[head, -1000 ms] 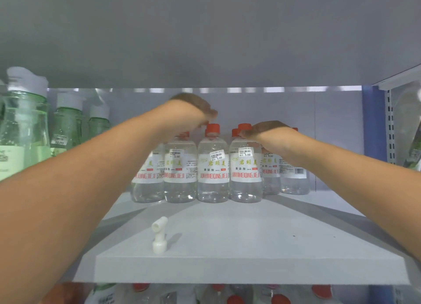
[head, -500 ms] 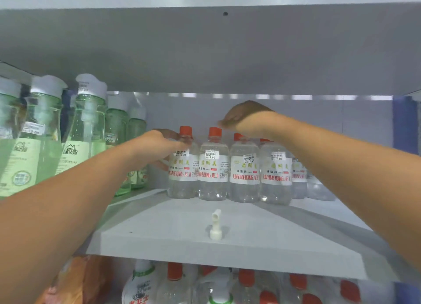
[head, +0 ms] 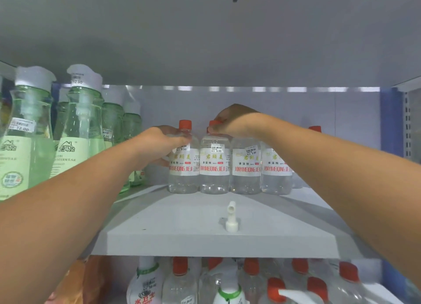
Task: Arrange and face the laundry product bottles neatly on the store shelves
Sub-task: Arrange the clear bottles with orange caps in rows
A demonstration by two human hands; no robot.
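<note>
Several clear bottles with red caps and white labels stand in a row at the back of the grey shelf (head: 205, 242). My left hand (head: 159, 141) wraps the shoulder of the leftmost clear bottle (head: 183, 167). My right hand (head: 232, 123) is clamped over the cap of the second clear bottle (head: 214, 164). Two more clear bottles (head: 246, 167) stand to the right, partly behind my right forearm. All labels in the front row face forward.
Tall green bottles with white caps (head: 77, 125) fill the shelf's left side. A loose white nozzle (head: 231, 217) stands near the shelf's front edge. Red-capped bottles (head: 250, 278) crowd the shelf below. The upper shelf's underside hangs close overhead.
My right hand dropped from above the caps onto the second bottle's cap. My left hand closed around the leftmost bottle's shoulder.
</note>
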